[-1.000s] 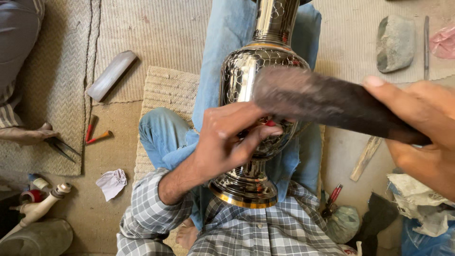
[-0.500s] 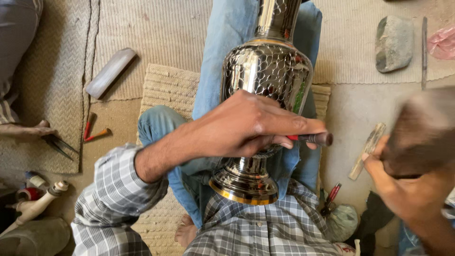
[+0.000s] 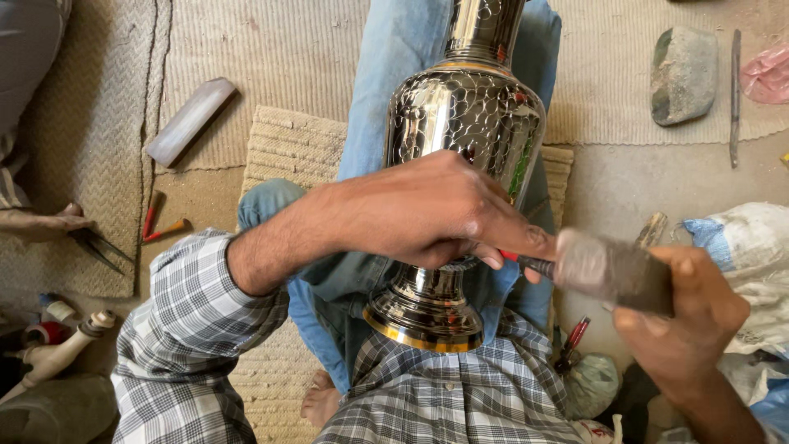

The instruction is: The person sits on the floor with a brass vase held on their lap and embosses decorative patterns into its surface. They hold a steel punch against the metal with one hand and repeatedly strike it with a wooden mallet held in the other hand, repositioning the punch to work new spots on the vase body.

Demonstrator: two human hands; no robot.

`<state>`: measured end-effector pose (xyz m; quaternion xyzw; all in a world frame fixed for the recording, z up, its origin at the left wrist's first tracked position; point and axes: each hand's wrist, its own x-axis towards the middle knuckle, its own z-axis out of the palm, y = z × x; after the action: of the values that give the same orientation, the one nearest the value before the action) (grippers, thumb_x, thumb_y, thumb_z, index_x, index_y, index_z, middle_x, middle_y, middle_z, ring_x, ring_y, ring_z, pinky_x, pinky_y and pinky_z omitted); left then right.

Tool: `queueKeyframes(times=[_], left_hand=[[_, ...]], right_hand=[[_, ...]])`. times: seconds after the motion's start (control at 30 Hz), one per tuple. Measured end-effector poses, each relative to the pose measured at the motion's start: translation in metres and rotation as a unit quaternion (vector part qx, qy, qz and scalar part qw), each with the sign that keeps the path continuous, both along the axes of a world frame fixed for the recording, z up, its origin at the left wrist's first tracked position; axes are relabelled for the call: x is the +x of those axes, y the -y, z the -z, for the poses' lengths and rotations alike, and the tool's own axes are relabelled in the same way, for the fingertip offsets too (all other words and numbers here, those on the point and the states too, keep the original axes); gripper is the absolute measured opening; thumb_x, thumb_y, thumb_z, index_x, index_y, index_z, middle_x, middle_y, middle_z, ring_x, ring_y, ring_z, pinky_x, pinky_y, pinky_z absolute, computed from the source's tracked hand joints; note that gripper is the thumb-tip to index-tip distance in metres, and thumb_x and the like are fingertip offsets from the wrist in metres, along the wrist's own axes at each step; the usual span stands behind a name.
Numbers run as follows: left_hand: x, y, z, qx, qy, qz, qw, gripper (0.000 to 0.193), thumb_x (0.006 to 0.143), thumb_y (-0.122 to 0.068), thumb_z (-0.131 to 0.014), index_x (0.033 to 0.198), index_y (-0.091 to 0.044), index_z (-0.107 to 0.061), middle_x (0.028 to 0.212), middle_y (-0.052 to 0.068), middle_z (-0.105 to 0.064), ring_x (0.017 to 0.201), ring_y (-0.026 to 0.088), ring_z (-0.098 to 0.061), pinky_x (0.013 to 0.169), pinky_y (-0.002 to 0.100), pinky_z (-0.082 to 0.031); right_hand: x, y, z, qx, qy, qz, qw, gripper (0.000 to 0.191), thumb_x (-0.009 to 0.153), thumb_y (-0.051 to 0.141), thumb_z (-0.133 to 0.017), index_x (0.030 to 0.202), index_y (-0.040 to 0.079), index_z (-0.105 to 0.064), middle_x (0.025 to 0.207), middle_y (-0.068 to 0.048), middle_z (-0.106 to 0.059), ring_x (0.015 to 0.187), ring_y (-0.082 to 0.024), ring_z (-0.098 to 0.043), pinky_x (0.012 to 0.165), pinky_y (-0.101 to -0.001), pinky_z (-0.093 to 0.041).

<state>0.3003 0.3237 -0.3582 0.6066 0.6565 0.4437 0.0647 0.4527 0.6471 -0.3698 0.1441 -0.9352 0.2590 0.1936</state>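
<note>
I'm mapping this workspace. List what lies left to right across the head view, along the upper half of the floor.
Pale flat bar on the woven mat → red-handled tools → engraved metal vase → grey stone → thin metal rod → pink bag.

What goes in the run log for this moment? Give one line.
left hand: pinches thin red-handled chisel against shiny engraved metal vase | right hand: grips dark wooden mallet, head at chisel end | vase lies across lap
</note>
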Motion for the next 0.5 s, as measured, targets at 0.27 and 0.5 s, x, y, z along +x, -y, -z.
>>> queueKeyframes(times=[0.27,0.5], left_hand=[[0.017,0.018,-0.003,0.064,0.036,-0.194,0.978,0.063,0.093,0.005,-0.064,0.147,-0.026,-0.057,0.111,-0.005,-0.079,0.086,0.010,-0.076,0.071,0.027,-0.059],[0.028,0.012,-0.030,0.126,0.087,-0.340,0.928,0.051,0.099,0.001,-0.073,0.144,-0.017,-0.061,0.104,0.001,-0.078,0.077,0.012,-0.071,0.067,0.028,-0.056]], right_hand=[[-0.055,0.012,-0.062,0.035,0.000,-0.045,0.998,0.060,0.084,-0.003,-0.075,0.132,-0.014,-0.042,0.100,-0.020,-0.066,0.078,-0.023,-0.064,0.070,-0.0337,-0.052],[-0.112,0.025,-0.133,0.097,0.121,-0.110,0.982,0.060,0.080,-0.007,-0.070,0.136,-0.004,-0.047,0.095,-0.016,-0.066,0.076,-0.021,-0.063,0.067,-0.0333,-0.052]])
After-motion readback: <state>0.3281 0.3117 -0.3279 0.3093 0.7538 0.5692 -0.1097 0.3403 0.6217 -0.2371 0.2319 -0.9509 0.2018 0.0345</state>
